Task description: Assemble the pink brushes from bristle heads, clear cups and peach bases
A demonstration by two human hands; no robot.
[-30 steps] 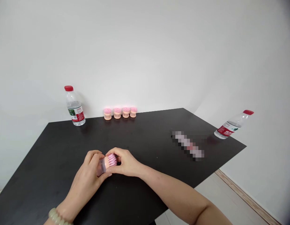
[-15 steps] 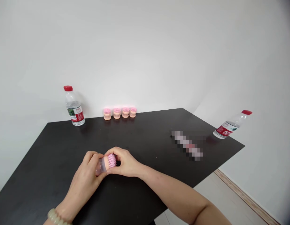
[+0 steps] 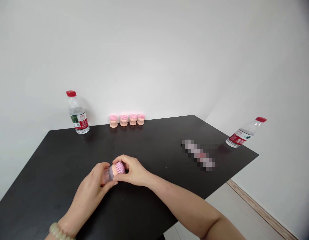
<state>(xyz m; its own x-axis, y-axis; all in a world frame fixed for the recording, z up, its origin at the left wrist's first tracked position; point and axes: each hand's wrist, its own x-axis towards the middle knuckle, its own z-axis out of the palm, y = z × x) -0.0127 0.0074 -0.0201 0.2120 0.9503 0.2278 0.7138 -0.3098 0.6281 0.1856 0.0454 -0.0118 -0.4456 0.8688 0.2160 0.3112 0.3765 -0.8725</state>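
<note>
A brush with pink bristles (image 3: pixel 119 167), a peach collar and a clear body lies tilted between my two hands, above the near part of the black table (image 3: pixel 141 143). My left hand (image 3: pixel 93 185) is wrapped round the clear body, with a bead bracelet on its wrist. The fingers and thumb of my right hand (image 3: pixel 130 170) grip the collar at the bristle end. Parts of the body are hidden behind my left fingers.
Several similar pink brushes (image 3: pixel 123 120) stand in a row along the wall. A red-capped water bottle (image 3: pixel 80 120) is at the back left, another bottle (image 3: pixel 240 136) at the right edge. A pixelated object (image 3: pixel 198 154) lies at the right.
The fingers of my left hand have shifted slightly on the clear body, and more of it shows. The view has moved a little.
</note>
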